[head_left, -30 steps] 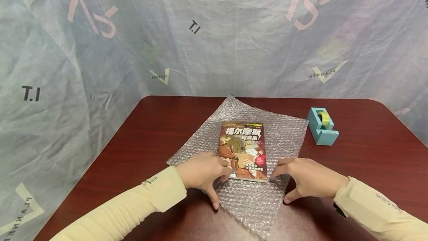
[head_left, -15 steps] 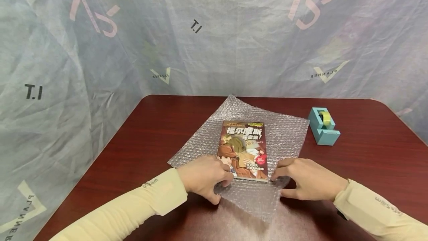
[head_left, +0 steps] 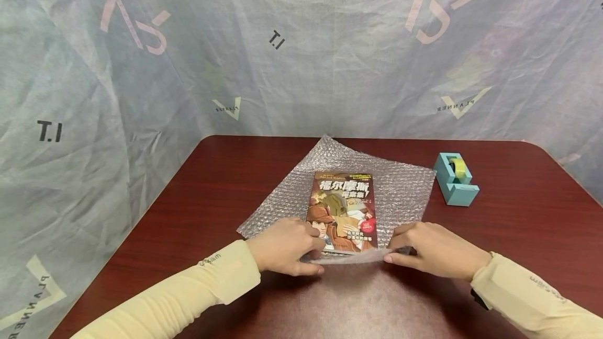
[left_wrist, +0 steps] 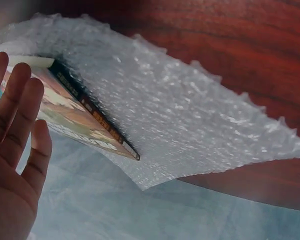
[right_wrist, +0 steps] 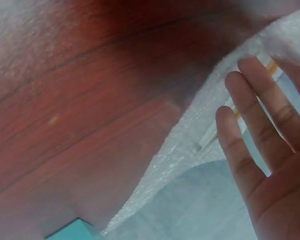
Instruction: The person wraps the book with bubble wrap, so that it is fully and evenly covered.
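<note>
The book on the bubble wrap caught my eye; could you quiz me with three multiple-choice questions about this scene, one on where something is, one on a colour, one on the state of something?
1. Where does the tape dispenser stand?
A. On the book
B. On the table, right of the bubble wrap
C. In the left hand

2. What colour is the tape dispenser?
A. Light blue
B. Black
C. Orange

3. How is the near edge of the bubble wrap?
A. Flat on the table
C. Cut off
B. Lifted and folded up against the book's near edge

Answers:
1. B: it sits on the bare table, apart from the wrap's right corner.
2. A: its body is light blue, holding a yellowish roll.
3. B: the left hand and right hand pinch the edge up against the book.
</note>
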`<move>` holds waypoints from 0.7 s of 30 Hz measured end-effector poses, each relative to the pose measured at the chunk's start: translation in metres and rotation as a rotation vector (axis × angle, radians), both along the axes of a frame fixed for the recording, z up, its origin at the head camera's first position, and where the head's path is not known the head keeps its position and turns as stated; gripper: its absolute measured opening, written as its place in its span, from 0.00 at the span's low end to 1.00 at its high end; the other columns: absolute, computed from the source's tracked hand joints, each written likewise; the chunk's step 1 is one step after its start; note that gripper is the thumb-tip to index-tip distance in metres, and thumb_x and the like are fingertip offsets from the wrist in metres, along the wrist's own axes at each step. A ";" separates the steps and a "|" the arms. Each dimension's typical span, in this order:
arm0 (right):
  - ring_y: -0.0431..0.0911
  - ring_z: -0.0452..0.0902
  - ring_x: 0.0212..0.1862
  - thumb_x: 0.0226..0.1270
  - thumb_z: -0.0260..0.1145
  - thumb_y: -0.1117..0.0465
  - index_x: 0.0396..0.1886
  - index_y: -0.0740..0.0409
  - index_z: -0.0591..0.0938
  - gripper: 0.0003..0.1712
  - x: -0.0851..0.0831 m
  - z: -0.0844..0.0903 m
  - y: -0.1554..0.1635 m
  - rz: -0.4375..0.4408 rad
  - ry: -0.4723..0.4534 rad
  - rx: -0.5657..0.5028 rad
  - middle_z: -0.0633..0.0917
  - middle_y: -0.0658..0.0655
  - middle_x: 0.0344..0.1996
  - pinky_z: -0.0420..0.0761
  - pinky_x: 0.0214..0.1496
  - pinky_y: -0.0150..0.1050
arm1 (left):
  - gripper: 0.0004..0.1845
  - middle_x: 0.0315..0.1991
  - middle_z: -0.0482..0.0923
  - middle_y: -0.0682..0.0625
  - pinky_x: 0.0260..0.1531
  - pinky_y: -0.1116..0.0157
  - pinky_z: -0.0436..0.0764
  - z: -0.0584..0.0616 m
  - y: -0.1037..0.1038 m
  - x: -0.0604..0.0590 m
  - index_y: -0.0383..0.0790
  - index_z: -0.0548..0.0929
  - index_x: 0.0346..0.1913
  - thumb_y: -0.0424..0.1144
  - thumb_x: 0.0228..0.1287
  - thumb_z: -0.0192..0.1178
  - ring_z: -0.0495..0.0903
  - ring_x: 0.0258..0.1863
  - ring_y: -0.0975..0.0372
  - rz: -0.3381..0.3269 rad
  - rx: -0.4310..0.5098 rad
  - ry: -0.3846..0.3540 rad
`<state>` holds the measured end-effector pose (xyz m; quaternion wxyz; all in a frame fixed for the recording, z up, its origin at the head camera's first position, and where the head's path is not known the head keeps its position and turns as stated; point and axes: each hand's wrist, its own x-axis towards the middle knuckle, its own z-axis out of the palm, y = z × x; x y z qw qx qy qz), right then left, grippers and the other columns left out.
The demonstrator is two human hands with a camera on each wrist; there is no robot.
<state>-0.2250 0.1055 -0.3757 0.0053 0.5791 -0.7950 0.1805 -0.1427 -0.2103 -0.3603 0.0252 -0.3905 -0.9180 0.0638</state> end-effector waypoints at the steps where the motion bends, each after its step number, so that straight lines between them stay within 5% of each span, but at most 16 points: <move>1: 0.26 0.74 0.33 0.72 0.69 0.50 0.34 0.39 0.89 0.06 -0.001 0.001 0.000 -0.002 0.004 -0.005 0.80 0.32 0.32 0.79 0.32 0.32 | 0.16 0.26 0.73 0.62 0.37 0.65 0.79 0.000 -0.001 -0.001 0.53 0.79 0.28 0.59 0.66 0.65 0.76 0.27 0.70 0.004 0.016 -0.005; 10: 0.29 0.75 0.33 0.67 0.73 0.56 0.35 0.41 0.87 0.03 -0.003 0.003 0.000 -0.049 0.026 -0.085 0.80 0.39 0.38 0.79 0.34 0.32 | 0.17 0.24 0.67 0.60 0.24 0.66 0.73 0.004 -0.006 -0.008 0.49 0.75 0.26 0.51 0.68 0.65 0.68 0.22 0.68 0.059 0.149 -0.037; 16: 0.38 0.83 0.41 0.72 0.70 0.53 0.41 0.44 0.88 0.04 -0.008 0.002 -0.001 -0.072 -0.083 -0.092 0.85 0.51 0.48 0.83 0.39 0.39 | 0.17 0.25 0.68 0.59 0.25 0.66 0.71 0.004 -0.005 -0.013 0.49 0.73 0.24 0.49 0.68 0.65 0.68 0.24 0.67 0.137 0.195 -0.108; 21: 0.46 0.84 0.50 0.72 0.69 0.50 0.44 0.42 0.88 0.06 -0.011 -0.002 -0.004 -0.113 -0.139 -0.124 0.86 0.51 0.51 0.84 0.47 0.44 | 0.18 0.25 0.68 0.59 0.28 0.66 0.70 0.005 -0.005 -0.015 0.51 0.73 0.23 0.49 0.69 0.65 0.69 0.26 0.66 0.230 0.249 -0.177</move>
